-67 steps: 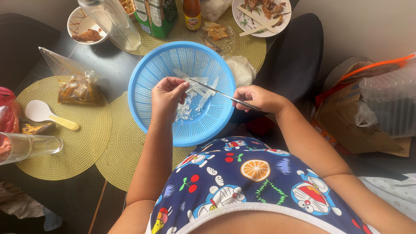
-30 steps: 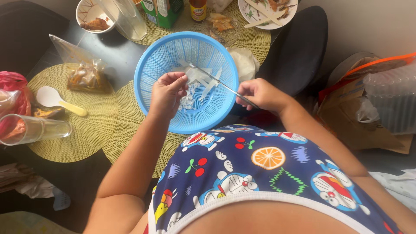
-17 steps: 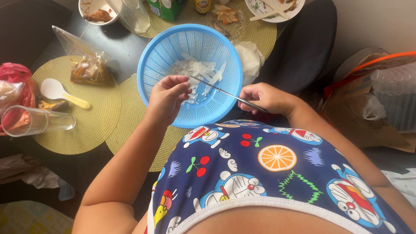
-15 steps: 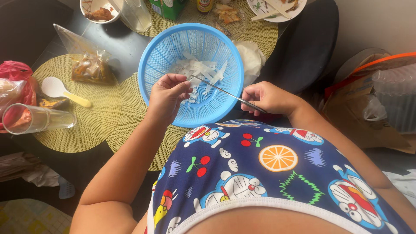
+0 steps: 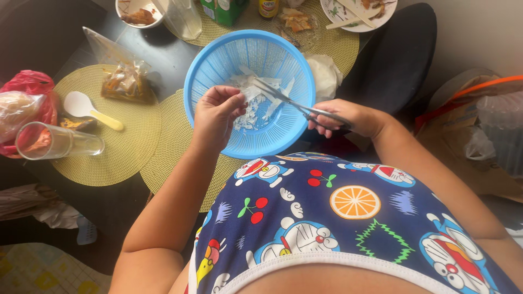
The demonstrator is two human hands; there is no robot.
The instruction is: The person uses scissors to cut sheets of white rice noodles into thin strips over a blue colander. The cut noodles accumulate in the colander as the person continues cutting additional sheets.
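Note:
A round blue plastic colander sits on a woven yellow placemat at the table's near edge. Pale translucent white strips lie inside it. My left hand hovers over the colander's left side and pinches one thin white strip between thumb and fingers. My right hand is at the colander's right rim, gripping metal scissors. Their blades point left toward the strip that the left hand holds.
Left placemat carries a white plastic spoon, a tipped clear glass and a clear bag of food. A red bag lies far left. Bowl, carton, bottle and plate stand at the back. Cardboard box is on the right.
The view shifted, so the table slid right and down in frame. The scissors' blades swung up over the strips, and the left hand lifted its strip slightly toward them.

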